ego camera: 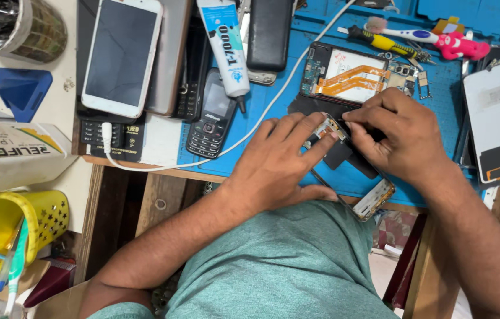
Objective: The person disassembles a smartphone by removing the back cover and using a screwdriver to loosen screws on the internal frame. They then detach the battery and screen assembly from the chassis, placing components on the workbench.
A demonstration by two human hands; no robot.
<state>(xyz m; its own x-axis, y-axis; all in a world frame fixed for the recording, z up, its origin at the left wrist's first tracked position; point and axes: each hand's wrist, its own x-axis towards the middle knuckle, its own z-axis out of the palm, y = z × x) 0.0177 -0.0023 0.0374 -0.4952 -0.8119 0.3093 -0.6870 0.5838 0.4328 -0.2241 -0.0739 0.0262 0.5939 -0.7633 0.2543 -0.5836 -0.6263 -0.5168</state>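
Nearby, glue tube (224, 47), keypad phone (210, 115), cable (250, 127) crowd both hands

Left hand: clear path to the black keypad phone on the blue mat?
Probably yes. The left hand rests on the opened phone frame, and the black keypad phone lies just beside it, with only a thin white cable between.

A white smartphone (121, 54) lies beside a glue tube (224, 42) (black nozzle), near a keypad phone (210, 116).
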